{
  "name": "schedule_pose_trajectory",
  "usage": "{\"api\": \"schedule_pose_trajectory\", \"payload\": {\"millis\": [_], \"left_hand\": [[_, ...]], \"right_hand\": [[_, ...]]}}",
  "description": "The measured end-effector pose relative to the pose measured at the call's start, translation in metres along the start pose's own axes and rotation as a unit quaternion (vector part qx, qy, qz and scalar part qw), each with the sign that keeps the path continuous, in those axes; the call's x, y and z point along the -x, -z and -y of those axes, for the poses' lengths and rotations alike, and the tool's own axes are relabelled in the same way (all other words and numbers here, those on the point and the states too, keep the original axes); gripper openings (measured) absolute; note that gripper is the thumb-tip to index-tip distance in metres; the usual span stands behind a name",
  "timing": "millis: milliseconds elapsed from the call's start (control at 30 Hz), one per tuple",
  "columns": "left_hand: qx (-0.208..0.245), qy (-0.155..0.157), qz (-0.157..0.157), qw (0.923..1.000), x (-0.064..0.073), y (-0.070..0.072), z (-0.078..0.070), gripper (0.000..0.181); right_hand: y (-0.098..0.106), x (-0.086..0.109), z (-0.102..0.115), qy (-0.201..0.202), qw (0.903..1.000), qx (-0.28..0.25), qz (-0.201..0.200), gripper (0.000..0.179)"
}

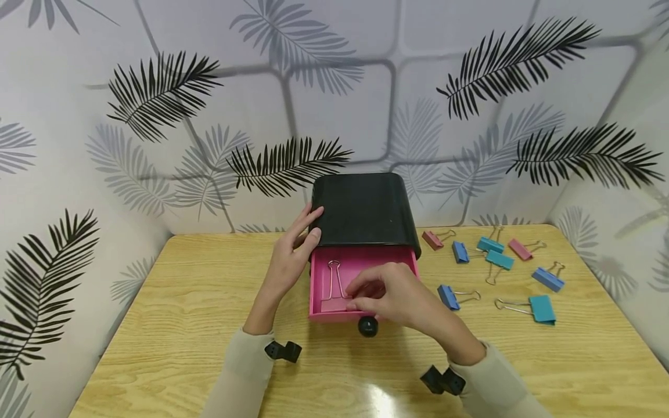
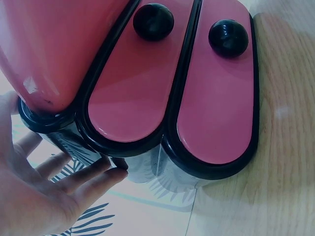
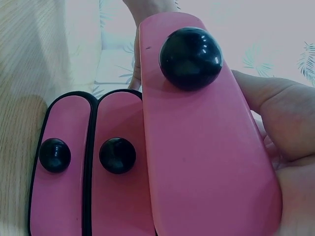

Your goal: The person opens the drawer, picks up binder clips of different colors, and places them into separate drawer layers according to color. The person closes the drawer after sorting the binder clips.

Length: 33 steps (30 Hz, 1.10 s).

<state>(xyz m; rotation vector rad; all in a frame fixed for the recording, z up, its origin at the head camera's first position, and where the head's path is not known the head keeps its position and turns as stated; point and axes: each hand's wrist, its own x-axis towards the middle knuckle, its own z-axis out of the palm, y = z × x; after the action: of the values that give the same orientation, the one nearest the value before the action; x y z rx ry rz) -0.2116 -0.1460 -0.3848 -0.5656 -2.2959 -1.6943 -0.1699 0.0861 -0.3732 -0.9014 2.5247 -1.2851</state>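
A small black cabinet point(image 1: 363, 209) with pink drawers stands on the table, its top drawer point(image 1: 405, 255) pulled out. Inside the drawer, near its front wall, lies a large pink binder clip point(image 1: 333, 305) with its wire handles pointing to the back. My right hand point(image 1: 399, 296) reaches into the drawer over the front edge, thumb and curled fingers pinching the clip's right end. My left hand point(image 1: 290, 255) rests against the cabinet's left side; in the left wrist view its fingers point(image 2: 93, 189) lie nearly straight and spread along that side.
Several pink, blue and teal binder clips lie on the table to the right, the nearest a blue clip point(image 1: 448, 296) and a teal clip point(image 1: 542, 309). A black knob point(image 1: 368, 326) sticks out from the open drawer. Two lower drawers point(image 2: 133, 93) are closed. A patterned backdrop point(image 1: 334, 116) stands behind.
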Motion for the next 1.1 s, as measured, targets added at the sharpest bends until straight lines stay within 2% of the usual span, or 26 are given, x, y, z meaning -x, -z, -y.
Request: {"api": "schedule_pose_trajectory", "payload": {"millis": [400,633,867,1100], "left_hand": [[-0.007,-0.004,-0.003,1.0,0.0,0.0,0.0,0.045],[-0.004,-0.002,-0.004,1.0,-0.001,-0.001,0.002,0.045],[-0.002,-0.002,0.001,1.0,-0.001,-0.002,0.004,0.045],[-0.008,-0.004,0.003,1.0,0.0,-0.001,0.003,0.046]], "right_hand": [[0.015,0.009,-0.003,0.023,0.998,-0.026,-0.052,0.017],[0.025,0.018,-0.008,0.051,0.9948,-0.024,-0.085,0.02],[0.032,0.032,-0.015,0.084,0.9896,-0.057,-0.102,0.019],[0.04,0.045,-0.023,0.078,0.9868,-0.061,-0.128,0.023]]}}
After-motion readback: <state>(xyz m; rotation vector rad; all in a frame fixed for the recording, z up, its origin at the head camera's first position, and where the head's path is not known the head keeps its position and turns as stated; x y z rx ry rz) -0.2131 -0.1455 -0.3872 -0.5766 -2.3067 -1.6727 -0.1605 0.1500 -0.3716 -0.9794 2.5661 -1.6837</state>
